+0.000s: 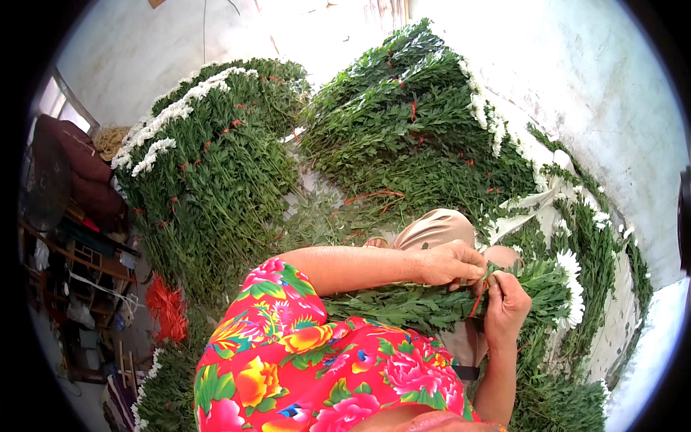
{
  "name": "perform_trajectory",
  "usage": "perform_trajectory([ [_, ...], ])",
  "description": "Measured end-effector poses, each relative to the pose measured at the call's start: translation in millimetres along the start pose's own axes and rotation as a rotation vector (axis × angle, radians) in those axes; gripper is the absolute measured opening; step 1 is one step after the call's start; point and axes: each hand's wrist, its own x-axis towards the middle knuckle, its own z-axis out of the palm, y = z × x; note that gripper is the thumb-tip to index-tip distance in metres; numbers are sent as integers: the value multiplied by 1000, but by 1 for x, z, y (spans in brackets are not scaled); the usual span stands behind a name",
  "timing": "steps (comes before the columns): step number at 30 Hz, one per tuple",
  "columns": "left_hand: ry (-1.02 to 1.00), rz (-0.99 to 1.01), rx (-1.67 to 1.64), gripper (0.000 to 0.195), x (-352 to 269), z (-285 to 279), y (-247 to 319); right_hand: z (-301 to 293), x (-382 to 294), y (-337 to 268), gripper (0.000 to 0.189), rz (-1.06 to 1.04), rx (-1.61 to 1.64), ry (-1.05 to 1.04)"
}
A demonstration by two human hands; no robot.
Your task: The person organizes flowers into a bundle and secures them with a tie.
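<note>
A bunch of white chrysanthemums (571, 291) lies across my lap, its blooms to the right and its leafy stems (399, 308) reaching left beneath my forearm. My left hand (453, 263) reaches over the bunch, its fingers pinched at a red plastic tie (478, 303) around the stems. Close beside it, my right hand (507, 305) pinches the same tie between thumb and forefinger. The tie's loose end hangs down over the leaves. Whether a knot lies between the fingertips is hidden.
Tied chrysanthemum bunches are piled ahead at left (216, 151) and right (399, 119). Loose stems (588, 259) lie on pale sheeting at my right. Red plastic strips (164, 308) lie at left, near a cluttered wooden rack (102, 264). Whitewashed walls (583, 70) stand behind.
</note>
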Motion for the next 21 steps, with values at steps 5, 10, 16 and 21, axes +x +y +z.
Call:
perform_trajectory([
  [5,115,-72,-252,26,6,17,-24,-15,-1,-5,6,-20,55,-58],
  [10,17,79,-40,18,6,21,-29,-25,3,-14,12,-171,38,-75],
  [16,108,102,117,11,-2,29,-15,-22,15,-36,16,-148,-52,-141],
  [21,93,101,-138,11,-1,23,-31,-31,11,-34,20,-55,-41,-298],
])
